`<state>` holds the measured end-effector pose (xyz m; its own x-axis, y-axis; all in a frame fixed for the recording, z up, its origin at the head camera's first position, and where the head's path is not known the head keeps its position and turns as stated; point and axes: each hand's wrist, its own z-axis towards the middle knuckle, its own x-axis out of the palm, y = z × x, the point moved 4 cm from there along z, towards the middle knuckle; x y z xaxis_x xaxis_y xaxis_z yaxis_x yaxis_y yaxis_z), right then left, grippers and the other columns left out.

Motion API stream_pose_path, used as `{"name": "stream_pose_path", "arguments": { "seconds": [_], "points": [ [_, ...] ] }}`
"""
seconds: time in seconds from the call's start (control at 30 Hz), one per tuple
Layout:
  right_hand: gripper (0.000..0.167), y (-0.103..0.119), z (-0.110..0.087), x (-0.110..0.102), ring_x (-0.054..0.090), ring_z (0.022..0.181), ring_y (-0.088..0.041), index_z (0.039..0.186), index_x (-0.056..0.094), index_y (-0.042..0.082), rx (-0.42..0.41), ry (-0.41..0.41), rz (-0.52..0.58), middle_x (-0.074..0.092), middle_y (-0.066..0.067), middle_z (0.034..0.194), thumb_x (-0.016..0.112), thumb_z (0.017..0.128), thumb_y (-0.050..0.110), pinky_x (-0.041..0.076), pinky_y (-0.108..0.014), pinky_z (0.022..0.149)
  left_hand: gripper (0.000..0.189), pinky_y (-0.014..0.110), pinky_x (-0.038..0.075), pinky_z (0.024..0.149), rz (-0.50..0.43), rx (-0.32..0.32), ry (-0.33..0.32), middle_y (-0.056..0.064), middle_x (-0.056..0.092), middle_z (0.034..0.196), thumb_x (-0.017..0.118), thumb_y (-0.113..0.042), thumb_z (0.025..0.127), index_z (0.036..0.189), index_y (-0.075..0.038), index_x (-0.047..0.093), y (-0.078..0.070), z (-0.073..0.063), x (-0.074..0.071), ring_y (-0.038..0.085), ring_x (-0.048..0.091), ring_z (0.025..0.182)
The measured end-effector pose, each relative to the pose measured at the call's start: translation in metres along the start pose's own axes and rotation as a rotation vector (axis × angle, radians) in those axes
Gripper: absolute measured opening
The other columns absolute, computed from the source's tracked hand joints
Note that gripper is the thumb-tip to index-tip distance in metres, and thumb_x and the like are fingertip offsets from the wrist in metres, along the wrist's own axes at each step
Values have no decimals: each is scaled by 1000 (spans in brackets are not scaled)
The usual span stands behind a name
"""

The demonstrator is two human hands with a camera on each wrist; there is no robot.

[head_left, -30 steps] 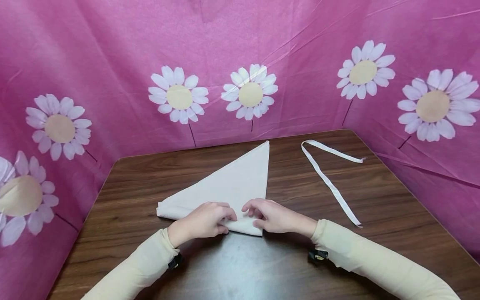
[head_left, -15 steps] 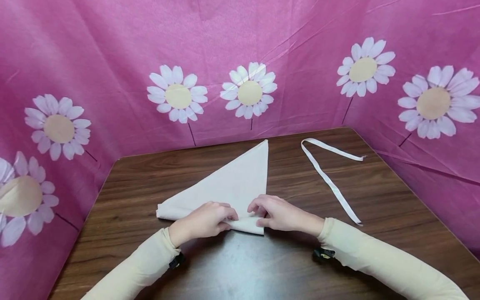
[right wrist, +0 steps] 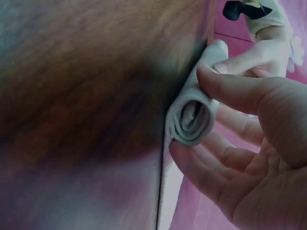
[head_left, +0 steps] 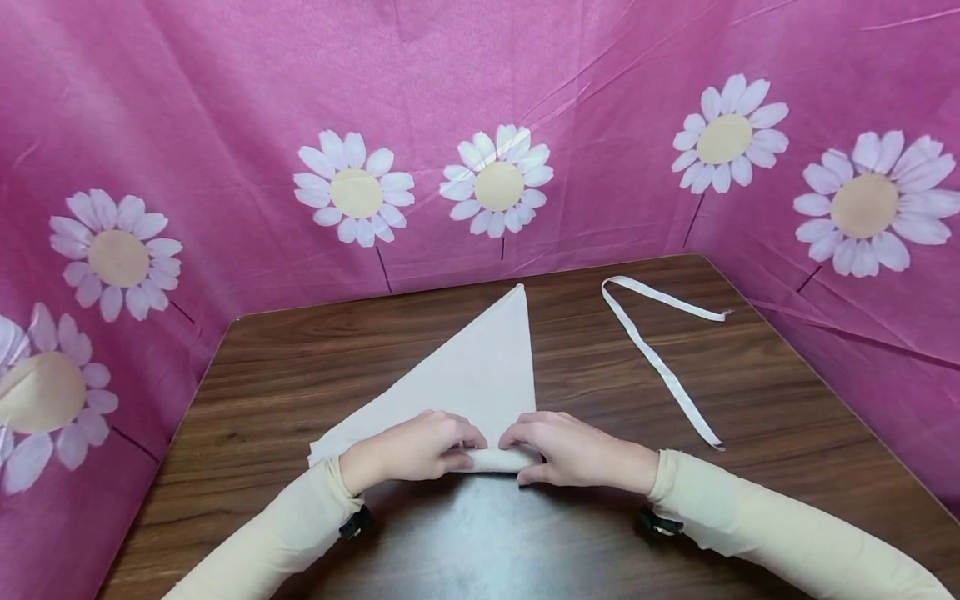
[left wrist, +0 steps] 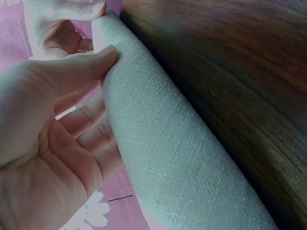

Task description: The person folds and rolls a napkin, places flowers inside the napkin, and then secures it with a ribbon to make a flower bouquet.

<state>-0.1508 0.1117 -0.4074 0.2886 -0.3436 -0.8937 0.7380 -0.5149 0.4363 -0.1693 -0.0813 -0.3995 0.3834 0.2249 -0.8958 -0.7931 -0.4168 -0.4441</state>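
Observation:
An off-white woven cloth [head_left: 472, 367] lies on the table, flat toward its far pointed corner. Its near edge is rolled into a tube [left wrist: 153, 124] running across in front of me. My left hand [head_left: 420, 446] grips the roll left of its middle, thumb on the near side and fingers over the top. At the right end my right hand [head_left: 581, 450] holds it between thumb and fingers. Spiral layers of the roll's end [right wrist: 192, 122] show in the right wrist view. The left part of the roll is hidden behind my left hand and sleeve.
A white ribbon [head_left: 660, 362], bent into a V, lies on the right of the brown wooden table [head_left: 285, 358]. A pink curtain [head_left: 450, 75] printed with white daisies stands around the table's back and sides.
The roll has turned further away from me, taking up more of the flat cloth. The far corner has shifted slightly left, and my right hand has moved right to the roll's end.

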Motion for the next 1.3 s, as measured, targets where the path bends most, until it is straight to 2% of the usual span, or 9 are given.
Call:
{"name": "stream_pose_path", "arguments": {
  "seconds": [0.1, 0.23, 0.5, 0.73, 0.83, 1.0, 1.3],
  "points": [
    [30, -1, 1, -1, 62, 91, -6, 109, 71, 13, -11, -3, 17, 70, 4, 104, 85, 82, 16, 53, -28, 79, 14, 21, 49, 81, -1, -4, -5, -7, 70, 96, 74, -11, 92, 106, -12, 74, 0, 0, -1, 5, 62, 87],
    [23, -5, 3, -2, 60, 84, -3, 107, 72, 13, -1, 10, 64, 70, 7, 101, 81, 86, 11, 52, -26, 76, 16, 20, 49, 79, -10, -7, -20, -4, 69, 98, 74, -11, 92, 108, -11, 73, 0, -1, -2, 6, 61, 86],
    [22, -12, 6, -2, 57, 77, 0, 112, 66, 9, 33, 13, 138, 70, 10, 92, 74, 92, 8, 50, -26, 75, 21, 22, 50, 78, 14, -10, -79, -3, 67, 98, 78, -12, 88, 108, -11, 72, -1, -2, -6, 8, 60, 83],
    [20, -25, 9, 0, 61, 84, -3, 110, 65, 8, 77, 5, 256, 69, 6, 95, 70, 92, 1, 52, -28, 78, 30, 30, 50, 86, 86, -20, -124, -5, 64, 106, 85, -18, 84, 111, -14, 72, -2, -3, -6, 11, 58, 97],
    [19, -31, 11, 2, 63, 91, -6, 110, 64, 7, 97, -2, 290, 67, 4, 100, 69, 93, 1, 53, -29, 81, 34, 30, 50, 86, 106, -27, -121, -4, 63, 107, 86, -19, 82, 113, -14, 71, -1, -3, -5, 13, 57, 98],
    [19, -35, 12, 3, 64, 97, -11, 112, 64, 5, 88, -25, 287, 66, 0, 105, 67, 94, -2, 53, -32, 87, 39, 31, 50, 86, 131, -39, -109, -4, 63, 107, 87, -20, 80, 115, -14, 70, 1, -2, -1, 14, 57, 97],
    [19, -35, 14, 2, 64, 98, -14, 111, 65, 4, 92, -29, 276, 67, -3, 106, 67, 94, -3, 53, -33, 88, 38, 31, 51, 84, 127, -58, -91, -4, 63, 105, 87, -16, 80, 114, -15, 70, 6, 1, 2, 13, 57, 95]
  ]
}}
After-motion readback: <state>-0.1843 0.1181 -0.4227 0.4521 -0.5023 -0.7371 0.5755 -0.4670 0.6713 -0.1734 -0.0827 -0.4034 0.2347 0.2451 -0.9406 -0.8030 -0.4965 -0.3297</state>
